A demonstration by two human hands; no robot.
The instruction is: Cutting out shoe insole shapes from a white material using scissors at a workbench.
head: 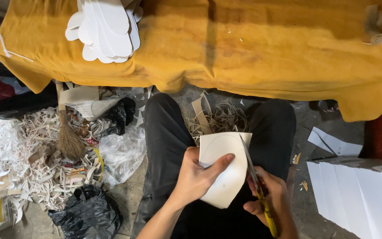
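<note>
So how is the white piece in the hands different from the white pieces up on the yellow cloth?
The held piece is single, with a square corner not yet cut; the stacked pieces are many, all rounded. The held one is gripped by the left hand against the scissors; the stack lies untouched. Both are white.

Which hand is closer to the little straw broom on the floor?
Left. The left hand, holding the white card piece, sits on the side of the broom. The right hand, gripping the scissors, is farther away.

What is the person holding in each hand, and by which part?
The left hand grips the white card piece by its left edge, thumb on top. The right hand holds yellow-handled scissors by the handles, blades at the card's right edge.
</note>
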